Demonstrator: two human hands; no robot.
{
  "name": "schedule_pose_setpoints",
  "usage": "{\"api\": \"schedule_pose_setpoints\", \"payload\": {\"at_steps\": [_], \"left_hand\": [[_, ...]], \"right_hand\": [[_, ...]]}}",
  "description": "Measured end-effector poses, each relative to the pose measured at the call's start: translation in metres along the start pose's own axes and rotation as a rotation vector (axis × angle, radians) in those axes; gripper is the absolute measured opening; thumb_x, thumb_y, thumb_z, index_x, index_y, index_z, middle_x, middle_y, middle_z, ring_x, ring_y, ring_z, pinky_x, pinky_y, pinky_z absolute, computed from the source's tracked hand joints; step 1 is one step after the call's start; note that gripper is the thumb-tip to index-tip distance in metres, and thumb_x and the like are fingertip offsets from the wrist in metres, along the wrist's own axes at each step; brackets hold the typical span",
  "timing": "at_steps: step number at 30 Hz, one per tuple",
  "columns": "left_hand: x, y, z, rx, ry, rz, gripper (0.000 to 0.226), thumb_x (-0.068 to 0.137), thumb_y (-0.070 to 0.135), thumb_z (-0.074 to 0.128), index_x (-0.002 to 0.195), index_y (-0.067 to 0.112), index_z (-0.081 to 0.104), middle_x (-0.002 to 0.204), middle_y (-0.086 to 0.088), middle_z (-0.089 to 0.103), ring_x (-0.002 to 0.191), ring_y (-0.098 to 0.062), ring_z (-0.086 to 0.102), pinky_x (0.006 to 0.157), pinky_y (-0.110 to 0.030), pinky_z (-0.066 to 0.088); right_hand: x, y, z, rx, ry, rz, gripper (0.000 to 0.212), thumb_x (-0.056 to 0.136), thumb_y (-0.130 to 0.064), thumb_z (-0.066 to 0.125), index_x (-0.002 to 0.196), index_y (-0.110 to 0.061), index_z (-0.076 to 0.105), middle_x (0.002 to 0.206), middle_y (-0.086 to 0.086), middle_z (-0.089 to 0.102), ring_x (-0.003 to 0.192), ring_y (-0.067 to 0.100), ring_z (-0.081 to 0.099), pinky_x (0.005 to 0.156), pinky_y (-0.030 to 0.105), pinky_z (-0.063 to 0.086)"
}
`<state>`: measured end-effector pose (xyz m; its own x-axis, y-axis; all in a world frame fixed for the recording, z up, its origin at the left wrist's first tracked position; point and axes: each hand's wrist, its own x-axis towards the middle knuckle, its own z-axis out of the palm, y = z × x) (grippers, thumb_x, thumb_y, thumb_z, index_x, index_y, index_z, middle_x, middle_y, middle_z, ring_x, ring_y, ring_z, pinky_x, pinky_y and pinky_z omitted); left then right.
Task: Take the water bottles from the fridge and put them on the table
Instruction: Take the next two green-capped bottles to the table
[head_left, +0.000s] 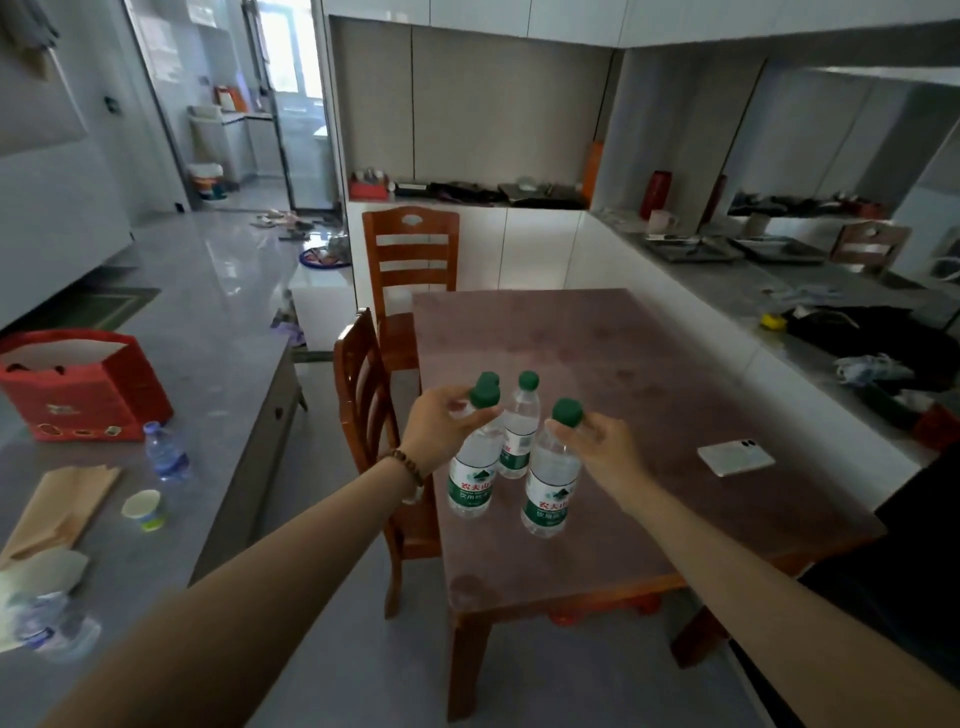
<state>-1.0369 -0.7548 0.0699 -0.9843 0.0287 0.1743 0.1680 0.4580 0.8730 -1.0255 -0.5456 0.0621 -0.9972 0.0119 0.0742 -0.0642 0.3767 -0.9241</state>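
Several clear water bottles with green caps and green-white labels are grouped near the left edge of the brown table (649, 364). My left hand (441, 428) grips the neck of the front-left bottle (470, 486). My right hand (597, 449) grips the neck of the front-right bottle (550, 493). Both bottles are upright with their bases at the tabletop; I cannot tell if they touch it. Between them, further back, a third bottle (521, 426) stands free. Another green cap (489, 378) peeks out behind my left hand, its bottle hidden. No fridge is in view.
A white phone (735, 457) lies on the table to the right. Two wooden chairs (363, 405) stand along the table's left side. The grey counter (223, 395) on the left holds a red gift bag (78, 395), a small bottle and a paper cup.
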Motion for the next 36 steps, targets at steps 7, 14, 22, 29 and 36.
{"api": "schedule_pose_setpoints", "payload": {"at_steps": [7, 14, 22, 29, 36], "left_hand": [[0.036, -0.046, 0.034, -0.061, 0.030, -0.132, 0.032, 0.080, 0.036, 0.069, 0.106, 0.017, 0.069, 0.109, 0.001, 0.069, 0.102, -0.016, 0.059, 0.093, -0.036, 0.045], [0.055, -0.061, 0.063, -0.078, 0.056, -0.189, 0.024, 0.080, 0.031, 0.071, 0.100, 0.019, 0.069, 0.101, 0.004, 0.068, 0.104, -0.018, 0.059, 0.095, -0.036, 0.045], [0.060, -0.070, 0.073, -0.011, 0.068, -0.182, 0.025, 0.080, 0.029, 0.071, 0.101, 0.016, 0.070, 0.101, 0.002, 0.071, 0.101, -0.016, 0.061, 0.092, -0.026, 0.043], [0.060, -0.066, 0.076, 0.011, 0.087, -0.189, 0.024, 0.082, 0.028, 0.068, 0.103, 0.016, 0.069, 0.103, 0.004, 0.068, 0.098, -0.009, 0.055, 0.089, -0.022, 0.036], [0.063, -0.064, 0.080, -0.012, 0.094, -0.224, 0.026, 0.082, 0.027, 0.069, 0.105, 0.015, 0.068, 0.107, 0.002, 0.067, 0.101, -0.011, 0.055, 0.089, -0.023, 0.037]], "right_hand": [[0.066, 0.045, 0.013, -0.003, -0.046, 0.146, 0.042, 0.064, -0.046, 0.077, 0.095, -0.018, 0.071, 0.096, 0.002, 0.073, 0.094, 0.023, 0.067, 0.082, 0.044, 0.055], [0.093, 0.068, 0.022, 0.017, -0.117, 0.174, 0.015, 0.071, -0.035, 0.077, 0.080, -0.023, 0.071, 0.076, -0.007, 0.070, 0.073, 0.007, 0.061, 0.064, 0.024, 0.046], [0.103, 0.088, 0.029, 0.055, -0.174, 0.138, 0.028, 0.077, -0.030, 0.074, 0.102, -0.021, 0.070, 0.095, -0.004, 0.071, 0.089, 0.010, 0.064, 0.066, 0.017, 0.047], [0.111, 0.089, 0.033, 0.095, -0.169, 0.132, 0.036, 0.075, -0.031, 0.076, 0.109, -0.021, 0.068, 0.104, -0.004, 0.068, 0.098, 0.011, 0.061, 0.077, 0.022, 0.046], [0.115, 0.092, 0.033, 0.141, -0.169, 0.134, 0.031, 0.075, -0.027, 0.076, 0.105, -0.021, 0.067, 0.101, -0.003, 0.070, 0.100, 0.016, 0.064, 0.080, 0.025, 0.048]]}}
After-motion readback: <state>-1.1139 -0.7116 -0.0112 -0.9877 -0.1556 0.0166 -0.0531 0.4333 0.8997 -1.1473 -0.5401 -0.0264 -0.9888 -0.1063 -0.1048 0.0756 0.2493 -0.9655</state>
